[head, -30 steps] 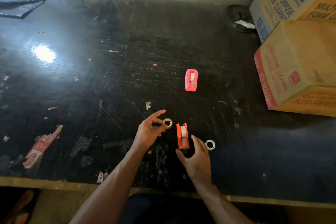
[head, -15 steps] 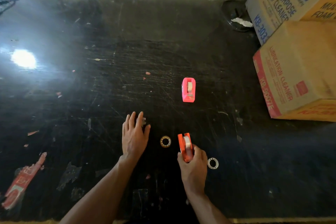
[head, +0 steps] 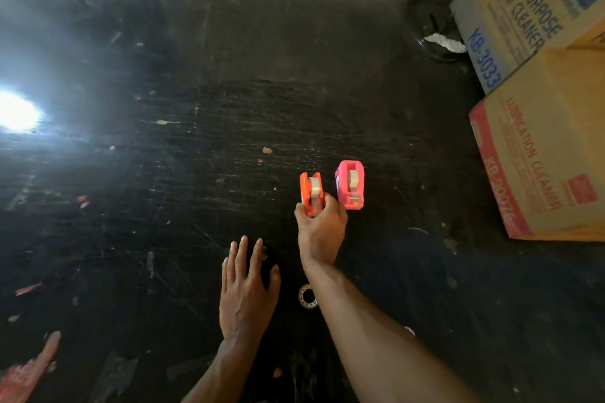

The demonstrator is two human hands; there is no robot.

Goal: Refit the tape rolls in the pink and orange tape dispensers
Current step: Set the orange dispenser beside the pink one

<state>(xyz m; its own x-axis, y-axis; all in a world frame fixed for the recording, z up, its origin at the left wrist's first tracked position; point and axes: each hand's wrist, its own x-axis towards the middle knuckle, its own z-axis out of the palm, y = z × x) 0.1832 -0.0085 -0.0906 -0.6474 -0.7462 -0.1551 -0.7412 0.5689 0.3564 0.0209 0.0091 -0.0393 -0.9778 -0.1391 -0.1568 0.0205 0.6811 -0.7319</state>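
Note:
My right hand [head: 322, 228] is stretched forward and grips the near end of the orange tape dispenser [head: 310, 191], which has a tape roll seated in it. Just to its right stands the pink tape dispenser [head: 350, 184], also with a roll inside, apart from my hand. My left hand [head: 246, 292] lies flat and open on the black table [head: 183, 173], fingers spread, holding nothing. A small empty tape core [head: 306, 296] lies between my two arms. A white ring [head: 409, 330] peeks out behind my right forearm.
Two stacked cardboard boxes [head: 543, 154] fill the right side. A dark round dish [head: 430, 29] with white paper sits at the back right by the wall. A red sticker [head: 29, 366] and paper scraps cling to the tabletop. Glare spot at left.
My right hand has carried the orange dispenser forward, from near the tape core to beside the pink dispenser. My left hand has stayed flat on the table.

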